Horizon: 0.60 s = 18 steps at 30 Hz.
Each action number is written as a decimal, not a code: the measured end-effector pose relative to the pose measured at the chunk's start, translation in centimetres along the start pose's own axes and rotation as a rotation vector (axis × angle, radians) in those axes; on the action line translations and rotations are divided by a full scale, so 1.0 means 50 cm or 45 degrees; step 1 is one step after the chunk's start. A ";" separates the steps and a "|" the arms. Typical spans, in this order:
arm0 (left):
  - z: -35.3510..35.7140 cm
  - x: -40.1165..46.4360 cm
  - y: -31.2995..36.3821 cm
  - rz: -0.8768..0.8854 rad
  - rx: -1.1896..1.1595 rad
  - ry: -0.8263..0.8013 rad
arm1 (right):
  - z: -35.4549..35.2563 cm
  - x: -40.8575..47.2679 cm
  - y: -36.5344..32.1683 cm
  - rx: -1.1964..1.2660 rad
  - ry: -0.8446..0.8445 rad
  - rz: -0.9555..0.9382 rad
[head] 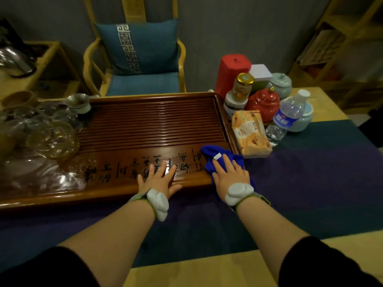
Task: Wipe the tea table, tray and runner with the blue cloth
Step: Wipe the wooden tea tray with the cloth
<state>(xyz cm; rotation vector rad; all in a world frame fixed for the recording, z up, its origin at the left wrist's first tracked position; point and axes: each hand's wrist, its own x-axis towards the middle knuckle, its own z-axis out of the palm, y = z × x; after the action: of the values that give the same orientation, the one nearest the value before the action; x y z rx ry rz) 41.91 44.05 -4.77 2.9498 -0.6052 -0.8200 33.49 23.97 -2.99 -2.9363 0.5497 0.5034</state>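
On the worktop (323,96), a dark wooden tea tray (149,121) with a slatted bed and carved characters along its near edge sits on a blue runner (310,183). At the tray's near right corner the right hand (230,177) lies flat, fingers straight and spread, pressing the blue cloth (215,156) down; the cloth bunches out beyond the fingertips and drapes over the tray's edge onto the runner. Just beside it, the left hand (159,177) rests palm down on the carved rim, fingers straight and gripping nothing. Both wrists wear white padded bands. Glass cups (51,131) crowd the tray's left end. Right of the tray stand a red tin (232,73), a red lidded jar (263,102), a water bottle (288,114) and an orange tissue pack (250,133). Behind the worktop is a chair with a blue cushion (138,48).
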 end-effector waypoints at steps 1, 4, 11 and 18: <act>0.001 -0.001 0.001 0.001 0.003 -0.002 | -0.006 0.008 -0.001 -0.001 -0.020 0.000; 0.001 0.000 0.000 0.005 -0.003 0.020 | -0.030 0.047 -0.007 -0.019 -0.080 -0.004; -0.009 -0.009 0.001 0.014 -0.008 0.001 | -0.017 0.016 0.009 0.038 -0.068 -0.075; -0.043 -0.060 0.007 0.080 -0.043 -0.048 | -0.060 -0.048 0.026 -0.054 -0.291 -0.126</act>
<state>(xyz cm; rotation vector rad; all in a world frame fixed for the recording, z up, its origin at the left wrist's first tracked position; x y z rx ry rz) 40.50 44.65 -1.39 2.8749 -0.6754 -0.8733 31.77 23.04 0.58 -2.8720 0.3690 0.8334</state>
